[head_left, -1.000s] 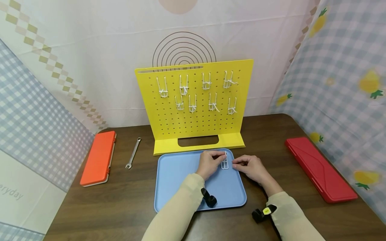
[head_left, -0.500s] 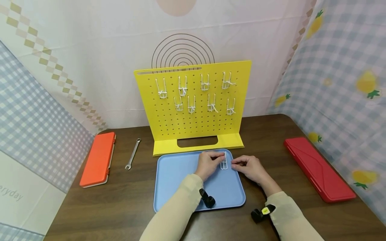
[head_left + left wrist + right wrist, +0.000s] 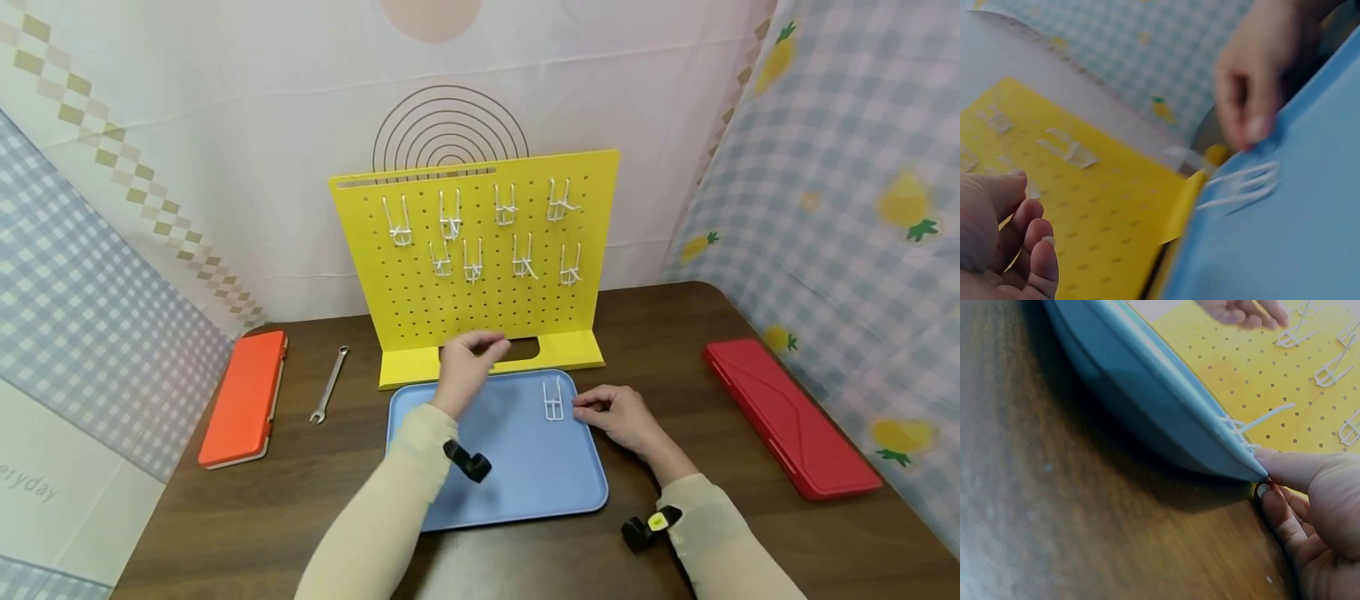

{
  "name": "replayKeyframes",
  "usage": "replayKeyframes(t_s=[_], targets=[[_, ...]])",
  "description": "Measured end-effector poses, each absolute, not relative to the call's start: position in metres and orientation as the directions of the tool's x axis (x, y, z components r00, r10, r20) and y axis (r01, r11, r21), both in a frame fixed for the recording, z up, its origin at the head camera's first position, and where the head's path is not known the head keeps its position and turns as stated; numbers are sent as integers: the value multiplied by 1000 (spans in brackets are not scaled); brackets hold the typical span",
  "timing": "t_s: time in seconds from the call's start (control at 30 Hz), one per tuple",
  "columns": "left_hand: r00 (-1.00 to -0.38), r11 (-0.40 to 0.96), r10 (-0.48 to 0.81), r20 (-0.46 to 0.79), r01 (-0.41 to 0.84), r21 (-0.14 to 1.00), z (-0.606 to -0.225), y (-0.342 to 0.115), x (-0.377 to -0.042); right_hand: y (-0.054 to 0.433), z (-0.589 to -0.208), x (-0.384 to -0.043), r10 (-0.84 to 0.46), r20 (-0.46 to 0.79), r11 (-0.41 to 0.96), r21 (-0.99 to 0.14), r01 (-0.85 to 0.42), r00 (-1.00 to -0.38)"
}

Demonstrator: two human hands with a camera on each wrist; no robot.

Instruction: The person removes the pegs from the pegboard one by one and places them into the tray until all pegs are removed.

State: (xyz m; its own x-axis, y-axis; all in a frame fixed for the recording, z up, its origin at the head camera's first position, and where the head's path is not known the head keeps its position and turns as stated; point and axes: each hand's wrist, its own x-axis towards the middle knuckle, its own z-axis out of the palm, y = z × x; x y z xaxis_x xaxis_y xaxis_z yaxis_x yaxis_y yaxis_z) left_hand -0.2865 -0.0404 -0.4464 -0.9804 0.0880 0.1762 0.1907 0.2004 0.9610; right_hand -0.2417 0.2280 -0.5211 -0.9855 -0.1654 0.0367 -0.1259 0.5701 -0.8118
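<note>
A white wire pegboard hook [image 3: 553,406] lies on the blue tray [image 3: 517,492], close to its right edge. My right hand [image 3: 613,415] pinches that edge beside the hook; in the right wrist view its thumb is over the rim and a fingertip is below it. My left hand [image 3: 467,367] is raised above the tray's back edge, before the yellow pegboard [image 3: 487,292]. In the left wrist view the left fingers [image 3: 1041,269] are loosely curled with nothing in them. Several similar white hooks [image 3: 522,256] hang on the board in two rows.
A silver wrench [image 3: 330,385] and an orange case [image 3: 243,398] lie to the left of the tray. To the right is a red case [image 3: 791,417] on the wooden table [image 3: 300,517]. A patterned cloth stands behind the board.
My left hand has let go of the hook on the tray and moved left and up toward the board. The hook stays lying there. My right hand keeps its place at the tray edge.
</note>
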Motion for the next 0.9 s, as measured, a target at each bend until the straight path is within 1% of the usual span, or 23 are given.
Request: replayKeyframes(t_s=[0.2,0.3,0.43,0.67,0.9], targets=[[-980,113,-12,201,198,974,-412,-76,-308,229,-521,-241,-155,38,575,-809,-122,-987],[-974,95,-54,219,213,972,-401,-89,-317,228,-522,-239,-155,21,573,-813,-107,-988],[-973,71,-92,211,205,976,-390,-99,-328,227,-524,-237,-160,11,568,-817,-101,-987],[-973,5,-128,191,192,981,-378,-108,-344,227,-522,-240,-163,35,560,-819,-122,-986],[-973,20,-108,202,201,979,-379,-112,-351,228,-521,-240,-165,27,567,-815,-117,-986]])
